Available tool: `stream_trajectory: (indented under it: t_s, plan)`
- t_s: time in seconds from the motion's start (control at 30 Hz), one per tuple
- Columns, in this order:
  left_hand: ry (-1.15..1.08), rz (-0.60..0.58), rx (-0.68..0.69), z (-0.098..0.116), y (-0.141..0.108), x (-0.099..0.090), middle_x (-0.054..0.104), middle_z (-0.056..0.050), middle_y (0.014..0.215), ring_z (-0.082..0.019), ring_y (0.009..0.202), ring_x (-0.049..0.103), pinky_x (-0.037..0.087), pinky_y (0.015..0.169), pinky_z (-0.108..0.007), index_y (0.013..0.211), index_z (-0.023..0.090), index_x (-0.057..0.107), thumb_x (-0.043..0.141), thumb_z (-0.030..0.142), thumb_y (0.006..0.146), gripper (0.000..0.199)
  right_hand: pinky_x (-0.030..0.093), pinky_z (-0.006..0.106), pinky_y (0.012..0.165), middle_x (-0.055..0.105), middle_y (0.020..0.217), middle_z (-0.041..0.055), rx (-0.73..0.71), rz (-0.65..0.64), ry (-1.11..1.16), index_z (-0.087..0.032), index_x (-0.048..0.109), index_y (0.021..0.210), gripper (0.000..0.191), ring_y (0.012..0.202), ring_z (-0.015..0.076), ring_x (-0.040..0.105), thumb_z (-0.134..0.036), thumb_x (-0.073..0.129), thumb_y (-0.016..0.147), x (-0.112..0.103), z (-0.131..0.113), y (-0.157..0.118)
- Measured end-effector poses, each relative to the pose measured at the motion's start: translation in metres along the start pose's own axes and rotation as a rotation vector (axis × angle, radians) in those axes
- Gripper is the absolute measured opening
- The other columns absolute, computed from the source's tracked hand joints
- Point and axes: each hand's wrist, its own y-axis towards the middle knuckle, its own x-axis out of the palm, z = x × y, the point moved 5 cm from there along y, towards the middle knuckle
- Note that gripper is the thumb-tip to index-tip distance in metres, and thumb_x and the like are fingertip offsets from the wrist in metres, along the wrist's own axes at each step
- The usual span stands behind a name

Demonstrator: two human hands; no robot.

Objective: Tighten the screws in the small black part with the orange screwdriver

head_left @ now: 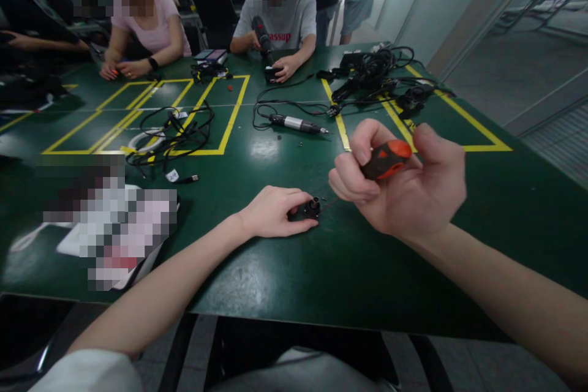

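On the green tabletop [257,275], my left hand [275,213] grips a small black part [312,208] with a round, socket-like end between thumb and fingers. Most of that part is hidden by the hand. Raised above the table to the right, my right hand [404,177] has its fingers curled round a screwdriver [388,159] with an orange and black handle. Its thin shaft, faint and blurred, slants down toward the black part; whether the tip touches it I cannot tell. A tiny dark piece lies just right of the part.
A corded electric screwdriver [298,124] lies beyond my hands. Tangled black cables [177,131] are at left, with a bigger cable heap [376,76] at back right. Yellow tape [235,116] marks the table. Blurred-out items [124,226] lie near left. Across the table a person [280,24] holds a power tool.
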Motion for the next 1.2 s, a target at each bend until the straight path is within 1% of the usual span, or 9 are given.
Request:
stream_trajectory:
  t_s: [0.13,0.33,0.43,0.57,0.67,0.8,1.0,1.1,1.2]
  plan:
    - [-0.005,0.004,0.006,-0.0006,-0.0002,0.0005,0.066,0.001,0.076,-0.013,0.065,0.060,0.038,0.061,-0.025,0.090,0.018,0.065,0.063,0.049,0.096,0.031,0.033,0.028,0.047,0.043,0.057,-0.0052,-0.040,0.050,0.000,-0.025,0.052,0.081,0.037,0.045,0.0130,0.034,-0.056,0.057,0.101,-0.0003,0.0000,0.0009]
    - [0.009,-0.006,0.007,-0.0005,-0.0001,0.0009,0.065,0.001,0.075,-0.013,0.065,0.060,0.037,0.061,-0.024,0.089,0.018,0.065,0.062,0.049,0.096,0.032,0.029,0.027,0.045,0.036,0.051,-0.0047,0.005,-0.063,0.067,-0.021,0.054,0.066,0.055,0.044,0.0116,0.029,-0.060,0.045,0.106,0.0033,0.0019,0.0035]
    - [0.005,0.001,0.005,-0.0004,-0.0001,0.0002,0.064,0.001,0.074,-0.013,0.065,0.059,0.035,0.060,-0.024,0.088,0.018,0.065,0.063,0.049,0.096,0.032,0.029,0.026,0.046,0.035,0.051,-0.0073,0.014,-0.084,0.117,-0.022,0.054,0.075,0.047,0.043,0.0107,0.027,-0.062,0.053,0.100,0.0032,0.0014,0.0002]
    - [-0.003,0.000,0.002,-0.0005,0.0003,0.0005,0.064,0.001,0.074,-0.013,0.065,0.059,0.036,0.061,-0.024,0.089,0.018,0.066,0.063,0.048,0.095,0.031,0.033,0.027,0.047,0.043,0.055,-0.0061,0.004,-0.020,0.079,-0.024,0.054,0.081,0.034,0.045,0.0122,0.033,-0.053,0.059,0.098,0.0032,0.0005,0.0002]
    - [-0.008,-0.004,-0.001,-0.0007,0.0008,0.0007,0.064,0.001,0.074,-0.013,0.065,0.059,0.037,0.061,-0.024,0.089,0.018,0.066,0.062,0.050,0.096,0.033,0.033,0.028,0.047,0.045,0.055,-0.0033,-0.011,-0.012,0.034,-0.023,0.055,0.070,0.044,0.046,0.0127,0.035,-0.052,0.051,0.104,0.0044,0.0001,0.0029]
    - [-0.012,-0.006,-0.006,-0.0012,0.0007,0.0006,0.064,0.001,0.074,-0.012,0.064,0.057,0.035,0.060,-0.024,0.089,0.018,0.066,0.062,0.050,0.095,0.033,0.029,0.028,0.046,0.034,0.049,-0.0051,0.034,-0.088,0.050,-0.021,0.055,0.065,0.056,0.043,0.0114,0.029,-0.059,0.044,0.105,0.0067,0.0018,0.0017]
    - [-0.001,-0.004,-0.012,-0.0010,0.0000,0.0001,0.064,0.001,0.073,-0.013,0.064,0.059,0.036,0.060,-0.024,0.090,0.018,0.067,0.063,0.050,0.095,0.033,0.032,0.028,0.048,0.039,0.053,-0.0070,0.024,-0.046,0.066,-0.025,0.052,0.081,0.034,0.045,0.0126,0.031,-0.054,0.059,0.097,0.0054,-0.0003,-0.0012]
    - [-0.024,0.006,0.002,-0.0002,0.0000,-0.0013,0.065,0.001,0.074,-0.013,0.064,0.059,0.037,0.060,-0.024,0.089,0.017,0.066,0.065,0.049,0.093,0.032,0.033,0.028,0.048,0.043,0.055,-0.0042,-0.003,-0.061,0.035,-0.023,0.054,0.073,0.041,0.047,0.0134,0.035,-0.052,0.052,0.103,0.0059,-0.0011,0.0015]
    - [-0.066,0.018,0.027,0.0009,-0.0004,-0.0029,0.063,0.002,0.073,-0.011,0.061,0.056,0.036,0.058,-0.023,0.083,0.018,0.063,0.066,0.041,0.090,0.025,0.029,0.028,0.047,0.037,0.051,-0.0046,0.009,-0.100,0.039,-0.021,0.055,0.067,0.053,0.045,0.0119,0.030,-0.053,0.043,0.107,0.0064,-0.0005,0.0022]
